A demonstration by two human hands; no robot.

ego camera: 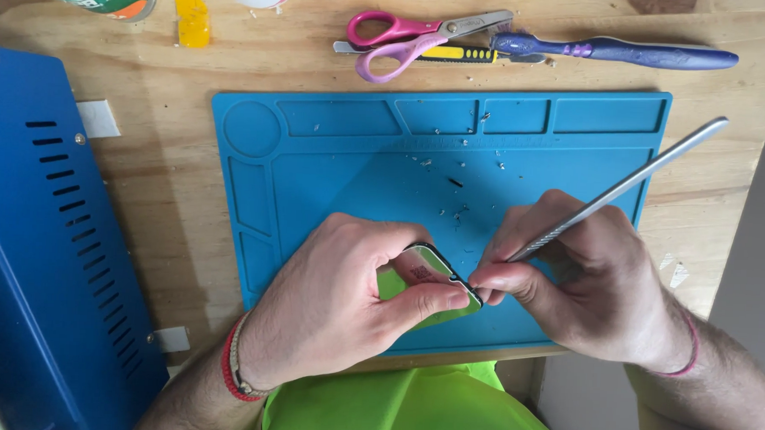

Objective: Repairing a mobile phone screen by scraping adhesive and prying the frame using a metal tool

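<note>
The left hand (345, 303) clamps a small green-backed, dark-rimmed flat device (427, 280); the right hand (567, 281) pinches a slim silver metal pry tool (621, 188) at its edge. Shallow, steady leverage seems wisest.

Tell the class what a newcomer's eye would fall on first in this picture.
Two hands meet at the centre: the left hand grips a small green-backed device, and the right hand works a long metal tool into its edge. Beneath them lies a bright blue work mat; pink-handled scissors rest above it.
</note>
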